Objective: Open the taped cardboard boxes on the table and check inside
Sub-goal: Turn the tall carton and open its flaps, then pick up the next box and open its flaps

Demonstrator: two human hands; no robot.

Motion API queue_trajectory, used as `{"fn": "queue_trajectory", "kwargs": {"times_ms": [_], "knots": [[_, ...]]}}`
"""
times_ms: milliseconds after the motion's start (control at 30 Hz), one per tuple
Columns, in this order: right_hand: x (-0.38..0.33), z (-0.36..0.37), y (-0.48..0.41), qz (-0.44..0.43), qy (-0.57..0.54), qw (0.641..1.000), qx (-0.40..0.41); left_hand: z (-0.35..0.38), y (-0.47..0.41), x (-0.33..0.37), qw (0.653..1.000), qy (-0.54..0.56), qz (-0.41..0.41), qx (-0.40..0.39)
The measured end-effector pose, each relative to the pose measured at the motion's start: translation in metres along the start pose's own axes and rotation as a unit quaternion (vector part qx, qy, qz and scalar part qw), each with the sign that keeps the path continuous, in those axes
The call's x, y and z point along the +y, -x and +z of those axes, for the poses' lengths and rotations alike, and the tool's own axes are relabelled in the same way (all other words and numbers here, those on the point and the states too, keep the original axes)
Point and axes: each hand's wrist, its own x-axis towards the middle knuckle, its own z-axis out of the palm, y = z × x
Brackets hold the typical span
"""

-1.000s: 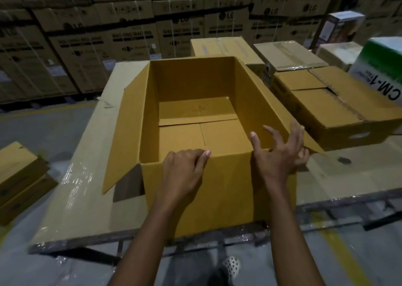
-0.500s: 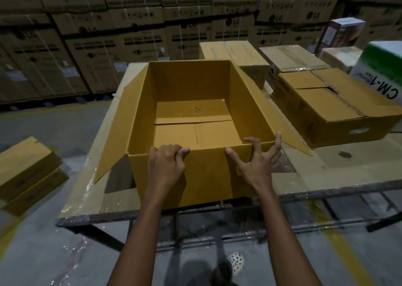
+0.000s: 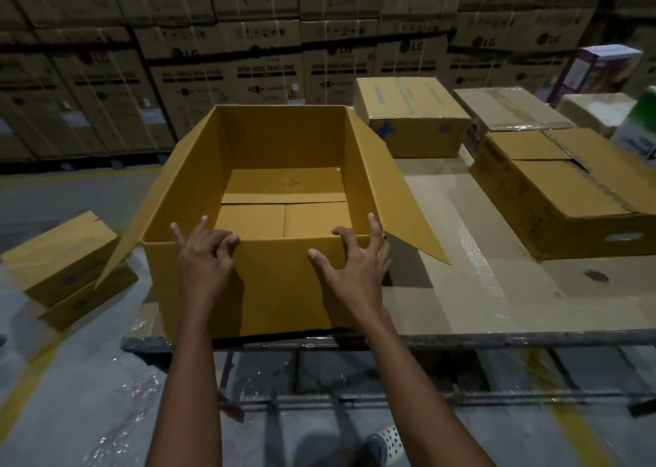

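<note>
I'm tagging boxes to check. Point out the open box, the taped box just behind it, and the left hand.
open box (image 3: 280, 289): head view, near wall
taped box (image 3: 404, 99): head view, top face
left hand (image 3: 204, 258): head view, back of hand

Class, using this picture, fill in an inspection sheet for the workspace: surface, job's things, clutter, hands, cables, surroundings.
Surface: table covered in cardboard sheet and plastic film.
Job's things: open box at the near edge, flaps out, only its bottom flaps visible inside; closed boxes behind and to its right.
Clutter: green-and-white carton at the right edge.
Hands: left hand and right hand on the open box's near wall, fingers curled over the rim.
Cables: nothing seen.
Surroundings: stacked washing-machine cartons behind; two floor boxes at left.
</note>
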Motion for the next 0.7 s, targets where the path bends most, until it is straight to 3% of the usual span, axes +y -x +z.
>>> {"fn": "queue_trajectory", "kwargs": {"times_ms": [300,533,700], "knots": [[-0.004,-0.005,-0.004,-0.031,0.012,0.999,-0.032,0.004,-0.009,0.011,0.998,0.008,-0.063,0.027],[0.027,-0.049,-0.013,0.018,0.027,0.993,0.116,0.055,0.014,0.118,0.986,0.111,0.123,-0.011],[0.068,-0.085,-0.063,0.054,-0.023,0.986,0.157,0.103,-0.014,0.205,0.963,0.171,0.2,-0.051]]}}
